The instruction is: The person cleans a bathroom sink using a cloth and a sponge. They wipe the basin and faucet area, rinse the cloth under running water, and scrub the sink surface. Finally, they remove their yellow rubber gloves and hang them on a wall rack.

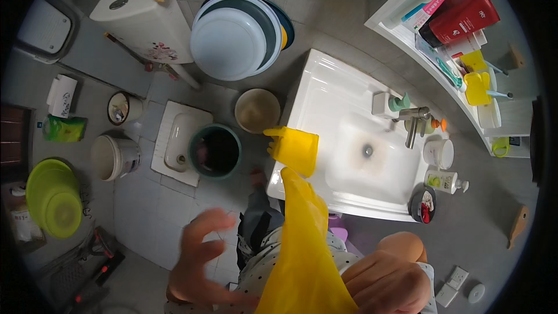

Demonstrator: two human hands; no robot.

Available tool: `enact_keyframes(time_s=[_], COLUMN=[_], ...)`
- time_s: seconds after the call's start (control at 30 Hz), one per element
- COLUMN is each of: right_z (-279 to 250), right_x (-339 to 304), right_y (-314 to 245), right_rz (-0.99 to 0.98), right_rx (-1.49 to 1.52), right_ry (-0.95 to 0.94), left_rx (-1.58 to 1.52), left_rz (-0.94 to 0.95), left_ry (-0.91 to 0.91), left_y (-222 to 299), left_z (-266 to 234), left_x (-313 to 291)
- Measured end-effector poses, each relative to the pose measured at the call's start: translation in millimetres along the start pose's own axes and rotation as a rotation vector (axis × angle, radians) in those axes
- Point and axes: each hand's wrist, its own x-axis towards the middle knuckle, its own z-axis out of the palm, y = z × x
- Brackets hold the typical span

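A long yellow rubber glove (pixel 302 244) stretches up in front of my body, wide near my hands and narrow at its far end. My right hand (pixel 389 276) is closed at the glove's near right side, fingers curled on it. My left hand (pixel 209 259), slightly blurred, is at the glove's left with fingers bent and apart; its lower part reaches near the glove's edge. A second yellow rubber glove (pixel 296 150) lies over the left rim of the white sink (pixel 349 139), its fingers hanging past the edge.
Beyond the sink bowl is a metal faucet (pixel 414 122), with bottles and jars along the right rim. Left of the sink are a dark green bucket (pixel 235 134), a beige basin (pixel 257 94) and a squat toilet (pixel 174 166). A shelf (pixel 395 32) holds toiletries.
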Motion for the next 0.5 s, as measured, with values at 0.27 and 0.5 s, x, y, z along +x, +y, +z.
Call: enact_keyframes(time_s=[0.27, 0.5], right_z=[5.1, 1.2], right_x=[3.9, -9.3], right_y=[4.3, 0.3], right_rz=[0.109, 0.321], right_rx=[0.037, 0.207], right_ry=[0.006, -0.038], left_rx=[0.113, 0.008], left_rz=[0.237, 0.248], left_ry=[-0.106, 0.099], left_y=[8.5, 29.9], left_z=[34.6, 36.1], left_x=[13.8, 28.4])
